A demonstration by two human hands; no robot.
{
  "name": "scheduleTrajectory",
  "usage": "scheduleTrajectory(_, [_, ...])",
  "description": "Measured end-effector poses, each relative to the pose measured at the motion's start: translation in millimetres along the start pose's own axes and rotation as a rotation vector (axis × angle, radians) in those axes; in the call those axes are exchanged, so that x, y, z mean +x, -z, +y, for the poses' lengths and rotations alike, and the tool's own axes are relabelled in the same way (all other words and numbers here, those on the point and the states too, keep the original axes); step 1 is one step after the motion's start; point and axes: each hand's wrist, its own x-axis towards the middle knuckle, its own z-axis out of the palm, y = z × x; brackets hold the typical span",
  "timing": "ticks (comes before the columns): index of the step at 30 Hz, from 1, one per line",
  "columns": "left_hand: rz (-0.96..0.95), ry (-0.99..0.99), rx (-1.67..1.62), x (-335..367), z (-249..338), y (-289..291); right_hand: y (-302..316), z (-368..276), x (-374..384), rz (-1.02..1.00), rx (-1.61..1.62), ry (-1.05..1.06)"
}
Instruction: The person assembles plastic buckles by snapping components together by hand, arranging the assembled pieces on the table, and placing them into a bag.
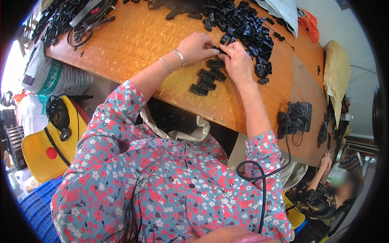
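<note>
Over the wooden table (137, 44), my left hand (197, 47) and my right hand (238, 62) meet, fingertips closed on a small black plastic part (219, 50). Both hands pinch it from opposite sides, and the fingers cover much of it. Just below the hands, toward me, lies a small group of similar black plastic parts (205, 82), set close together. Beyond my right hand spreads a large heap of loose black plastic parts (247, 28), with a few pieces close to its fingers.
A black adapter with coiled cable (298, 117) sits on the table at right. Black cables (56, 20) pile up at far left. An open sack (174, 131) hangs at the near edge, by my lap. A yellow chair (44, 154) stands left; another person (316, 198) sits at lower right.
</note>
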Motion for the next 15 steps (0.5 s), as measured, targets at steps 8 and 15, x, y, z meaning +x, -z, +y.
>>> scheduleTrajectory(8, [0.026,0.066,0.139,12.2,1.6,-11.5,-4.6,5.4,-11.7,-0.003,0.122,-0.012])
scheduleTrajectory(15, [0.033,-0.121,0.226,-1.6,-10.3,-12.8,-1.4,21.8,-16.4,-0.125,0.269,-0.043])
